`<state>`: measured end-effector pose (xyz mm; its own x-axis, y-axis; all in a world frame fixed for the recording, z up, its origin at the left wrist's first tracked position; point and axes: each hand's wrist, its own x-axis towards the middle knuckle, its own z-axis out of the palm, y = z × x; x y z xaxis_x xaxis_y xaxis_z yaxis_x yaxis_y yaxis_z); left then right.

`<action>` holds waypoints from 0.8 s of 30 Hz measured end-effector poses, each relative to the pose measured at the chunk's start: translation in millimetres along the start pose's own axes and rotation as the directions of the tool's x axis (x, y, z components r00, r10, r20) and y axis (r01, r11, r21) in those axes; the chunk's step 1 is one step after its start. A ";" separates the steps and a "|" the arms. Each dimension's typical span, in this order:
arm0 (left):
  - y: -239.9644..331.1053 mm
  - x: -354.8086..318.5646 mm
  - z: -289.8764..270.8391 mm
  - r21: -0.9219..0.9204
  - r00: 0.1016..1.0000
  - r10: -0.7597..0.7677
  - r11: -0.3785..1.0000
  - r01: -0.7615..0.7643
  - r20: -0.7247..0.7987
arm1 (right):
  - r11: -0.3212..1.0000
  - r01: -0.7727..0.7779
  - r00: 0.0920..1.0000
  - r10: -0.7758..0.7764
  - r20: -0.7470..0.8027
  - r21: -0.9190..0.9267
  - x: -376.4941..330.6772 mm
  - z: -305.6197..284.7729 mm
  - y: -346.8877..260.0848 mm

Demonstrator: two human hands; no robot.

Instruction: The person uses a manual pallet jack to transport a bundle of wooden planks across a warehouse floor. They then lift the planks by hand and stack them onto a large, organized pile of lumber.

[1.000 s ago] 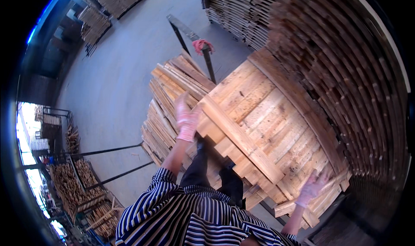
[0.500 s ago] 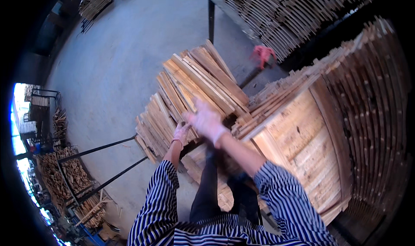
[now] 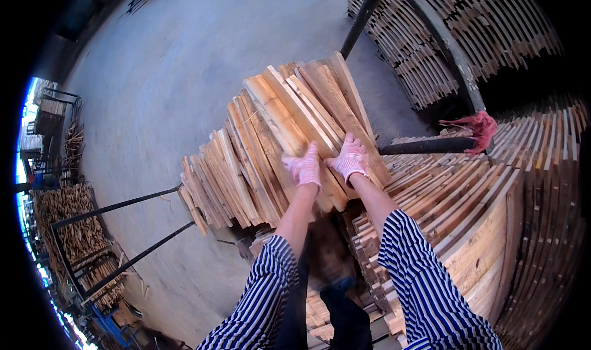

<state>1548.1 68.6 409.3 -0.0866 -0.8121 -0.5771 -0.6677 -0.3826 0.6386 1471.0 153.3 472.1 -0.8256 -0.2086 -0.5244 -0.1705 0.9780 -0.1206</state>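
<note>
Both of my hands wear pale pink knitted gloves and rest on a fanned pile of rough wooden planks (image 3: 266,147). My left hand (image 3: 303,168) lies on a light plank (image 3: 271,111) near the pile's close end, its fingers apart. Just to the right, my right hand (image 3: 348,159) has its fingers stretched forward over the planks and its thumb spread toward the left hand. Neither hand is visibly wrapped round a plank, though the undersides of the fingers are hidden. The planks lean side by side, their far ends uneven.
Dark metal rails (image 3: 132,205) extend left from the pile. At the right, a metal bar (image 3: 425,146) with a pink rag (image 3: 475,130) tied on stands near tall stacks of boards (image 3: 455,193). More stacked wood (image 3: 71,230) lies at the far left. Grey concrete floor (image 3: 160,73) stretches beyond.
My hands have moved right along the pile, from crossing close together to lying side by side on its right-hand planks. The view has shifted, bringing the rag and bar nearer.
</note>
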 end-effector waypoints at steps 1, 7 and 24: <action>4.6 -1.0 5.7 0.052 0.998 -0.052 0.997 0.051 0.019 | 1.000 -0.003 1.000 0.003 0.019 -0.005 6.2 2.8 3.0; 2.3 33.7 2.6 -0.057 0.982 -0.006 0.998 0.017 0.187 | 0.999 0.033 0.999 -0.033 0.015 0.012 13.2 0.7 -6.5; 141.0 -17.7 -188.9 -0.580 0.704 0.403 0.815 0.014 0.584 | 0.687 0.283 0.880 -0.463 0.103 0.669 -42.9 -165.7 -34.7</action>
<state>1595.2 -54.2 605.7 -0.7621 -0.4691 -0.4462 -0.1163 -0.5788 0.8071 1423.2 129.9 638.5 -0.5925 -0.6372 -0.4929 0.0091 0.6065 -0.7951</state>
